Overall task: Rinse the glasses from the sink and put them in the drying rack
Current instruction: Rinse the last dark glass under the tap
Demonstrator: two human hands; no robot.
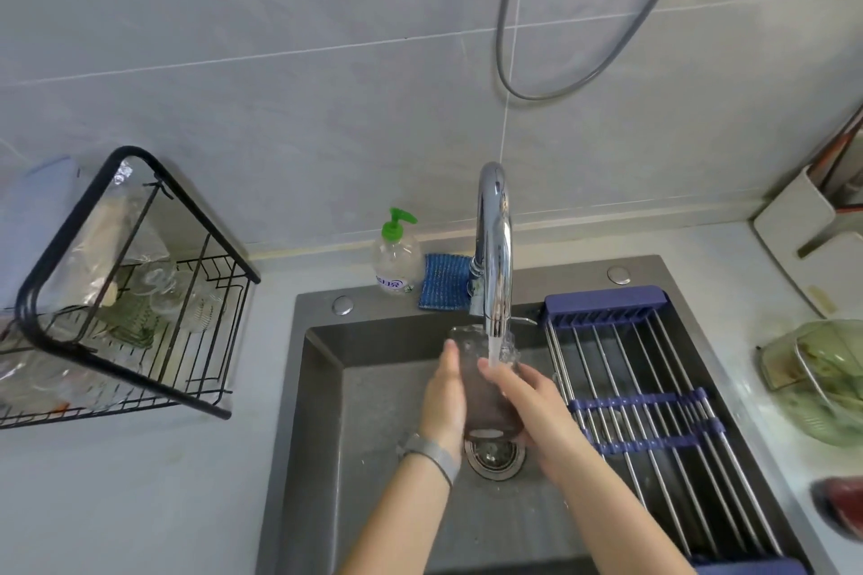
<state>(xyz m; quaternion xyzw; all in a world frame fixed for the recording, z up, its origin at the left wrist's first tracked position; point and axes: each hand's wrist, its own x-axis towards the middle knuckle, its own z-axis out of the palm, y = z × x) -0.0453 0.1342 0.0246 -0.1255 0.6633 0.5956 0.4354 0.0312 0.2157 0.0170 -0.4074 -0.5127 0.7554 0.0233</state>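
A tall clear glass [483,392] is held tilted over the dark grey sink [373,388], its mouth under the running chrome tap [495,257]. My left hand [446,392] grips the glass from the left side. My right hand [527,406] holds it from the right, fingers wrapped round the wall in the water stream. The black wire drying rack [140,303] stands on the counter to the left, with several clear glasses [187,299] inside it.
A green-pump soap bottle [396,254] and a blue sponge [443,282] sit behind the sink. A blue roll-up rack [654,406] spans the sink's right half. The drain [495,455] lies under the glass. A green glass container [822,378] sits at the right.
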